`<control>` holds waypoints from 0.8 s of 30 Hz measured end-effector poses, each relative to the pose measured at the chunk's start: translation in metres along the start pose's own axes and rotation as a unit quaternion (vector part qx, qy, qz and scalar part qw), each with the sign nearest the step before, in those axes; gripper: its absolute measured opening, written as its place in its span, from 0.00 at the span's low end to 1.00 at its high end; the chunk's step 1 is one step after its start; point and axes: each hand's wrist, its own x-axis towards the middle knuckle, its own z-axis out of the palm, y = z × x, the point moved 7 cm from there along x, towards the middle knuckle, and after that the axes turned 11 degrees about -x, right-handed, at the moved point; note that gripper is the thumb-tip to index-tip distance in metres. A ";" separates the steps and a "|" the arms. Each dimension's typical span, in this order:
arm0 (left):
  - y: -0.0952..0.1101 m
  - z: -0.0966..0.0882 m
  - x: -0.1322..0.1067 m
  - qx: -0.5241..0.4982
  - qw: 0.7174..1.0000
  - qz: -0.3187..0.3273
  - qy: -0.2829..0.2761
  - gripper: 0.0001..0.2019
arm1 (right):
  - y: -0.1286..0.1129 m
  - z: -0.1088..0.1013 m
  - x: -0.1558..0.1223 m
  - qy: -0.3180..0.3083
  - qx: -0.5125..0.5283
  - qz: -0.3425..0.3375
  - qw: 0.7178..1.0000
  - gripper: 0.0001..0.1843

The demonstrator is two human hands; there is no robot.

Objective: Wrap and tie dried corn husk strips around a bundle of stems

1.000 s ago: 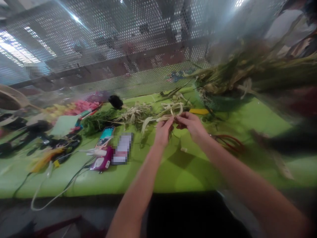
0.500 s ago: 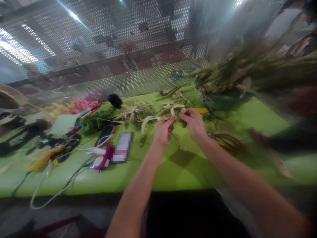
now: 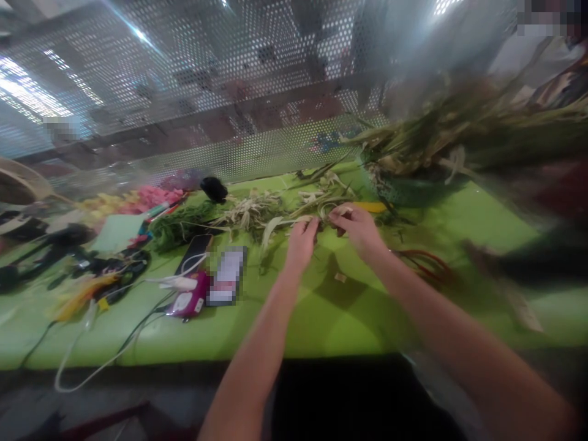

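Fingers pinched together, my left hand (image 3: 302, 240) holds a strip of pale dried husk (image 3: 274, 225) whose broad end sticks out to the left. Just to its right, my right hand (image 3: 358, 225) is closed in a pinch at a thin, curled piece of the same pale husk; the exact grip is partly hidden by the fingers. Both hands hover a little above the green table (image 3: 312, 318). Behind them lies a loose pile of dried husk strips (image 3: 252, 208). Red-handled pliers or cutters (image 3: 427, 260) rest beside my right forearm.
A green basin (image 3: 404, 188) heaped with long dried leaves (image 3: 413, 144) stands at back right. On the left lie a phone (image 3: 227, 275), a magenta device (image 3: 190, 297) with cables, green fibre (image 3: 177, 229) and pink flowers (image 3: 158, 197). A perforated metal screen (image 3: 229, 92) rises behind.
The husk loop that stood up between my hands is lower now, near my right fingertips. My hands have shifted only slightly and remain close together.
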 end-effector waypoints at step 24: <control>-0.004 0.007 0.001 -0.093 0.994 -0.037 -0.043 0.20 | -0.008 0.003 -0.002 -0.043 -0.020 -0.018 0.999 0.22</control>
